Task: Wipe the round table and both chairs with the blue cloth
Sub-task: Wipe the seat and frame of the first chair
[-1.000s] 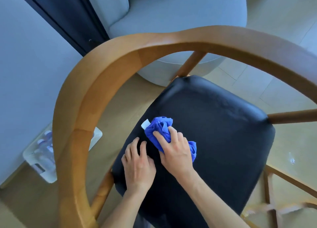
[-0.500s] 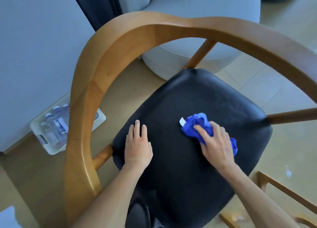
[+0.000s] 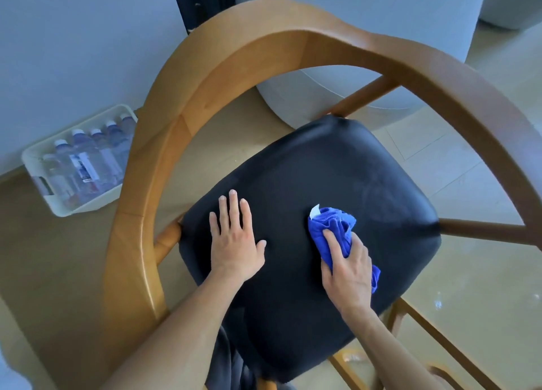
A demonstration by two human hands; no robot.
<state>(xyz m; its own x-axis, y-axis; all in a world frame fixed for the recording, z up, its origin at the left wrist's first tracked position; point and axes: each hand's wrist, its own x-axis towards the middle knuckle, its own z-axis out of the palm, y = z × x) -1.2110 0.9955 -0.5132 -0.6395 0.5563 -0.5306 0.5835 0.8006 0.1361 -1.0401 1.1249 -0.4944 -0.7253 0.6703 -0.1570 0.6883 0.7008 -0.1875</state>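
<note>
The right hand (image 3: 347, 268) is pressing the bunched bright-blue microfibre cloth (image 3: 334, 231) onto the black padded leather seat (image 3: 322, 169) of the curved wooden armchair (image 3: 205, 76), fingers curled over the wad. The left hand (image 3: 234, 243) is lying flat, fingers straight, bracing beside it. Unwiped seat is stretching away ahead and to the right of the cloth, nothing blocking it. A white plastic bin of water bottles (image 3: 79, 166) is sitting on the floor, well left.
</note>
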